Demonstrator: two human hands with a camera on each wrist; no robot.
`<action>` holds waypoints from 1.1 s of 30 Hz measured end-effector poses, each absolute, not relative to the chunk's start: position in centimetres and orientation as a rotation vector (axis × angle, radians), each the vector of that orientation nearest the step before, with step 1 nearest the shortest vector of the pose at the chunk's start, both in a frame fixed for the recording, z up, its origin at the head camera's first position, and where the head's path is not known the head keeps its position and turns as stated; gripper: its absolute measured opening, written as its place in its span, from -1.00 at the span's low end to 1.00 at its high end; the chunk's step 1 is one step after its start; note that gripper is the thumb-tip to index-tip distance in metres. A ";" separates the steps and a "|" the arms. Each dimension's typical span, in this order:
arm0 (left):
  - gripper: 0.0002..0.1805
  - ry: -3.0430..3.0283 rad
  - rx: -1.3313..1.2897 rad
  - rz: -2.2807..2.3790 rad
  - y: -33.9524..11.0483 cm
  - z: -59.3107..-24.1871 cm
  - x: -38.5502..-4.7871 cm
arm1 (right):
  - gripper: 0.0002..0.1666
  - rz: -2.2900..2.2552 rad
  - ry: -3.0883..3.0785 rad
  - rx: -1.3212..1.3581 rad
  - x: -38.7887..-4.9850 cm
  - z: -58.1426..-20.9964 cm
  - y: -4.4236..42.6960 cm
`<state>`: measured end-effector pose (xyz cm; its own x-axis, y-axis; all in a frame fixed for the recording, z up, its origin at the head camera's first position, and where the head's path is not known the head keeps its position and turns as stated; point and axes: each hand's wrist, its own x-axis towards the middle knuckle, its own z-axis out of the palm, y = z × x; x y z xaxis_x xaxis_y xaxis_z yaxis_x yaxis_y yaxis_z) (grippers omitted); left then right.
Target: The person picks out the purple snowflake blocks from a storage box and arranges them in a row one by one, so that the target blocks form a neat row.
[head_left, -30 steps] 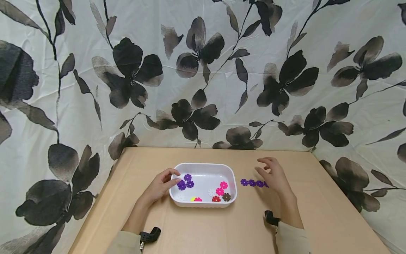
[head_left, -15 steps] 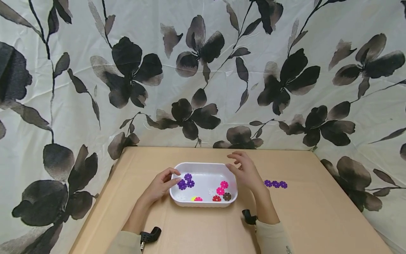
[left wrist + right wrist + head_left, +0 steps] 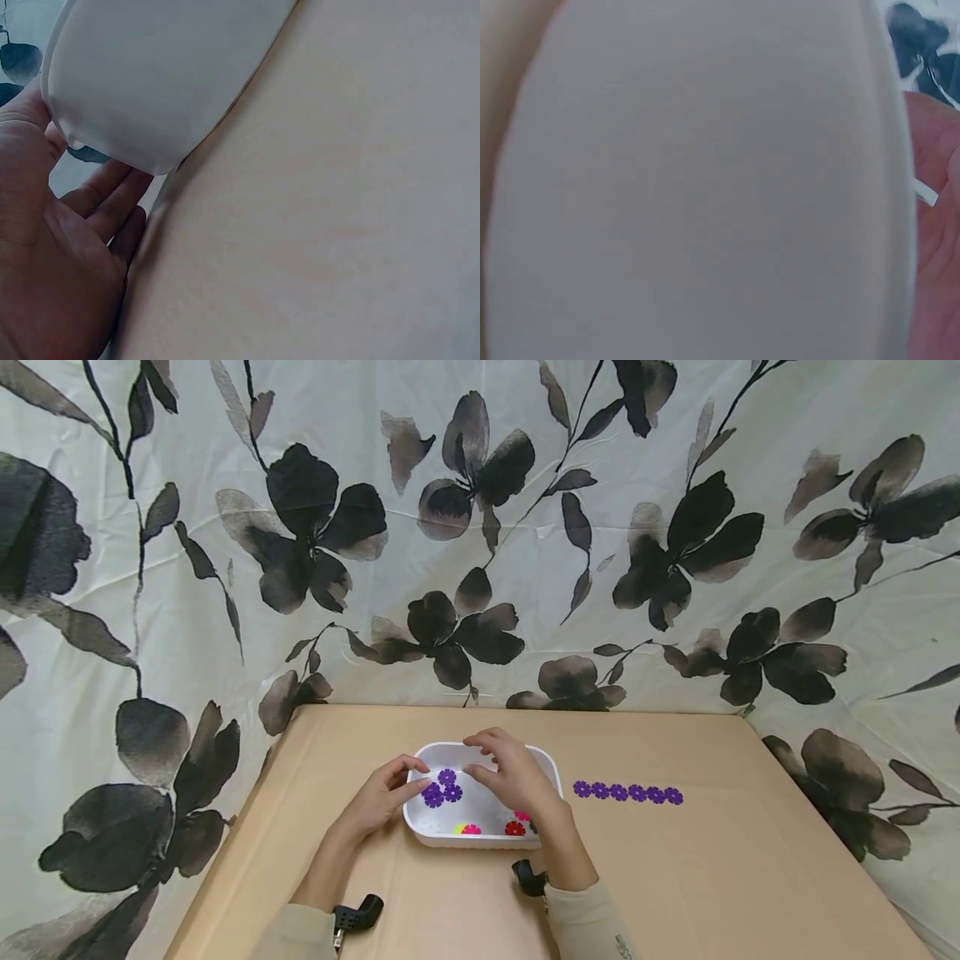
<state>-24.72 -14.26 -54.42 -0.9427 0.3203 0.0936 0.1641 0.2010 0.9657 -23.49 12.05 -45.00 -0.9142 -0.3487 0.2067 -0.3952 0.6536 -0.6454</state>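
The left hand (image 3: 378, 797) grips the left end of a white tray (image 3: 480, 842), its thumb at the rim. The left wrist view shows this hand (image 3: 64, 232) with fingers round the tray's end wall (image 3: 150, 90). Over the tray's right half hovers the right hand (image 3: 521, 777), thumb and fingers apart, nothing seen between them. Purple flower pieces (image 3: 447, 777) lie at the tray's left, a pink one (image 3: 471, 830) and a red one (image 3: 514, 829) near its front. The right hand and forearm hide some pieces. In the right wrist view the tray wall (image 3: 705, 187) covers most of the right hand (image 3: 939, 240).
Right of the tray, a straight row of several purple flower pieces (image 3: 618, 792) lies on the light wooden table (image 3: 720, 877). A white cloth with dark flowers (image 3: 555, 568) hangs behind the table.
The right hand has moved left from the purple row to above the tray, uncovering the row's pieces. The left hand stays at the tray's left end.
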 end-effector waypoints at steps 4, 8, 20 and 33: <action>-0.69 2.324 0.468 1.852 -14.3 -54.5 -24.7 | -0.40 1.045 -2.836 0.663 -23.3 -45.5 10.3; -0.70 2.331 0.476 1.854 -14.3 -54.5 -24.7 | -0.41 1.019 -2.853 0.703 -23.7 -46.5 9.1; -0.70 2.319 0.476 1.870 -14.0 -54.6 -25.0 | -0.52 0.769 -2.972 0.823 -24.9 -50.5 8.7; -0.69 2.323 0.451 1.862 -14.1 -54.7 -24.9 | -0.66 0.562 -3.015 0.862 -24.5 -50.6 8.8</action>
